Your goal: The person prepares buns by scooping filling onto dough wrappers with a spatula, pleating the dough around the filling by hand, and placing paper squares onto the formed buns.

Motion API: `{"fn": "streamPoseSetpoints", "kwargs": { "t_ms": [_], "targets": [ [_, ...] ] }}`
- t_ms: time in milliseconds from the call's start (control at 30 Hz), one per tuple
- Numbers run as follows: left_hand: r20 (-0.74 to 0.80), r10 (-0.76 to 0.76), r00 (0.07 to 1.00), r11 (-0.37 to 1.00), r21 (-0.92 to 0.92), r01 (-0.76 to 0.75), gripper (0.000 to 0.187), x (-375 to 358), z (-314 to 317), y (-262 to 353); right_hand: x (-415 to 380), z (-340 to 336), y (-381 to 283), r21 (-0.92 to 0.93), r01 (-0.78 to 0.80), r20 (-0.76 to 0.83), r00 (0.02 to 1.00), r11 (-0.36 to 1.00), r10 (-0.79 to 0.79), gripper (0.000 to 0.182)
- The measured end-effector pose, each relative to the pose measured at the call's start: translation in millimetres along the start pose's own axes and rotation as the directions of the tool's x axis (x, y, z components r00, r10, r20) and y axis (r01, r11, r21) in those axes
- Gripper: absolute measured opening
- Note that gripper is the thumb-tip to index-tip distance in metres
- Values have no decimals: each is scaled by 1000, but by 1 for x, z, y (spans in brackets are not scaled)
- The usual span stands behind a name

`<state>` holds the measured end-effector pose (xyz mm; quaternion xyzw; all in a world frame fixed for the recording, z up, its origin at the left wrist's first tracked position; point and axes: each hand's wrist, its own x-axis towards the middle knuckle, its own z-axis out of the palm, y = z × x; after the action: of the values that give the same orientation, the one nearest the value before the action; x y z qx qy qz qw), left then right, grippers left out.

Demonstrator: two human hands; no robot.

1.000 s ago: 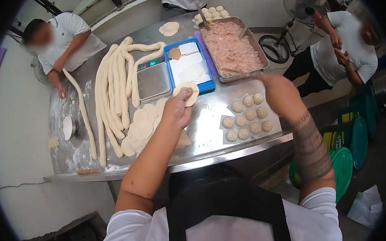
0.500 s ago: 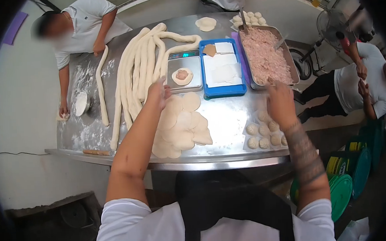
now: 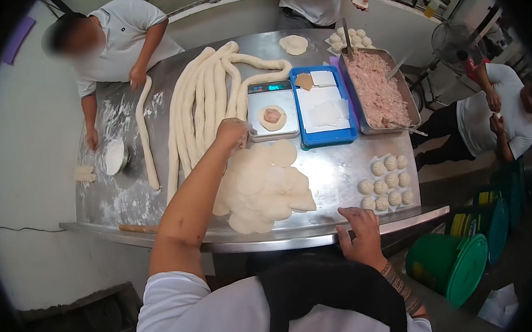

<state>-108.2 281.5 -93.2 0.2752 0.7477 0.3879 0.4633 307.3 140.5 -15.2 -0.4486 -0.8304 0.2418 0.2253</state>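
My left hand (image 3: 232, 133) is beside the lower left corner of a digital scale (image 3: 256, 130), its fingers curled together; what they hold, if anything, is hidden. On the scale lies a round dough wrapper (image 3: 281, 123) with a lump of meat filling (image 3: 272, 115) on it. Overlapping flat dough wrappers (image 3: 267, 187) spread out just below this hand. My right hand (image 3: 361, 233) is over the table's front edge, fingers apart and holding nothing. Several pleated buns (image 3: 391, 180) sit on papers to its upper right.
Long dough ropes (image 3: 204, 103) lie left of the scale. A blue tray (image 3: 328, 139) of papers and a metal pan (image 3: 417, 111) of meat filling stand to its right. A co-worker's hand (image 3: 137, 76) touches a dough strip (image 3: 145, 137). A flour bowl (image 3: 124, 158) stands nearby.
My right hand has moved from the meat pan down to the table's front edge. My left hand's fingers have curled in beside the scale. The view has shifted slightly.
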Motion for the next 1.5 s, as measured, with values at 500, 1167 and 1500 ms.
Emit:
{"fn": "streamPoseSetpoints", "kwargs": {
  "t_ms": [500, 1167, 1500],
  "targets": [
    [175, -68, 982, 997, -13, 72, 27, 51, 9, 21, 8, 54, -37, -138, -297, -305, 920, 945, 245, 29],
    [454, 131, 881, 508, -794, 334, 26, -55, 18, 28, 164, -50, 164, -696, -238, -284, 958, 678, 45, 17],
    [427, 51, 903, 561, -760, 327, 34, -157, 11, 4, 179, -101, 157, -721, -245, -106, 963, 648, 247, 23]
  ]
}}
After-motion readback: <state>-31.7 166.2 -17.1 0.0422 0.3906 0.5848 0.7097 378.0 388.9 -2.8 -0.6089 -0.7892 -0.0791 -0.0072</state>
